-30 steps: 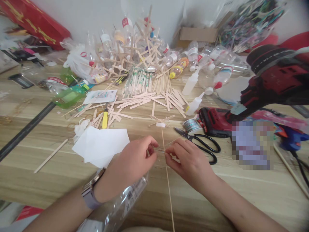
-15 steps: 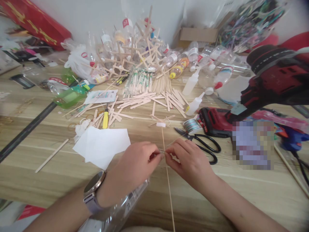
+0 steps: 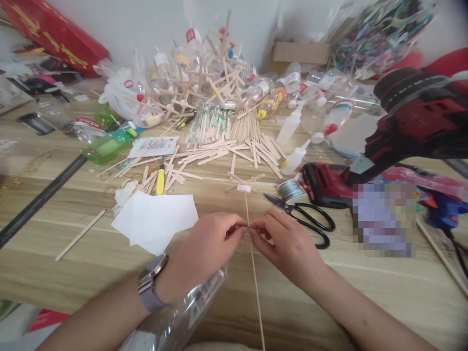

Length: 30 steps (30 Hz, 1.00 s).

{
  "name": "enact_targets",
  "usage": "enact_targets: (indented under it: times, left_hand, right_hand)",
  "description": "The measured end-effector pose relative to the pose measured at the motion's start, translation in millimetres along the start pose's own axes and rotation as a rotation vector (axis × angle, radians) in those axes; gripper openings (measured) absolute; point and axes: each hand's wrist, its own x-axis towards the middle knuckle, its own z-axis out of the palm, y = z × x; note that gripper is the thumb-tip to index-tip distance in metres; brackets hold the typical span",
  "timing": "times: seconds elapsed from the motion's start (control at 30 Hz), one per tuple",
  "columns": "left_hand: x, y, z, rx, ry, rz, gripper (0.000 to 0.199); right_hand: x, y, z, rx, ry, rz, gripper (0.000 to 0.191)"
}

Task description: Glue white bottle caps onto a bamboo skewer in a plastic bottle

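Can't read much, honestly. Can spot white characters on the red-labelled bottle at the back, too small to make out. Same deal with the print on the white packet, the green printing on the wrapped sticks and the gold lettering on the red bag up in the left corner. Also seeing dark print on the clear bottle partly behind the left forearm, lying tilted, not legible.

Now for the wooden skewer: running from a white disc under some crossed sticks down to the bottom edge, right between both hands. Got thumb and index of the left hand pressed together at the tips, right at the skewer. Doing likewise with the right hand from the other side, nearly tip to tip. Can't tell about anything thin pinched in there, way too small.

Working on a pale wood-grain table, pretty cluttered. Got paper sheets beside the left hand, black-handled scissors just past the right, near a thread spool. Farther right, a red-and-black power tool. Behind everything, a pale wall and a cardboard box.
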Motion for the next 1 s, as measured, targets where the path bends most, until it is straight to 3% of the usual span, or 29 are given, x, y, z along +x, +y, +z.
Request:
enact_targets:
  times: [0.27, 0.47, 0.63, 0.8, 1.0]
  left_hand:
    - [2.5, 2.0, -0.7, 0.047, 0.021, 0.000, 0.021]
    - [2.8, -3.9, 3.9, 0.222, 0.068, 0.174, 0.022]
    - [3.8, -11.0, 8.6, 0.302, 0.143, 0.248, 0.016]
    - [4.9, -7.7, 6.6, 0.232, 0.110, 0.144, 0.012]
    - [8.6, -7.3, 3.3, -0.030, 0.012, -0.024, 0.012]
  right_hand:
    - [1.8, -0.2, 0.8, 0.228, -0.074, 0.146, 0.013]
    - [2.6, -0.4, 2.9, 0.321, -0.102, 0.278, 0.012]
    - [1.5, -0.5, 5.0, 0.317, -0.102, 0.285, 0.013]
    - [-1.4, -1.0, 8.4, 0.212, -0.061, 0.191, 0.014]
    - [-2.5, 0.0, 10.3, 0.152, -0.055, 0.161, 0.015]
